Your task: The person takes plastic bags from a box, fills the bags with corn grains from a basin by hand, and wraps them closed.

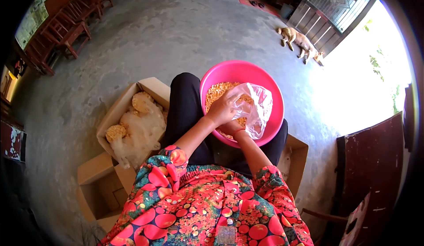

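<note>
A pink plastic basin rests between my knees, with loose yellow-orange dried kernels or bits in it. Over the basin hangs a clear plastic bag, its thin film spread toward the right rim. My left hand is closed on the near-left edge of the bag. Just below it, my right hand, with a red string at the wrist, lies against the bag low in the basin. The right fingers are hidden behind the left hand and the film.
To my left stands a cardboard box with bagged yellow pieces; another open box sits nearer. A third box is by my right knee. Wooden chairs line the left wall. A dog lies by the bright doorway.
</note>
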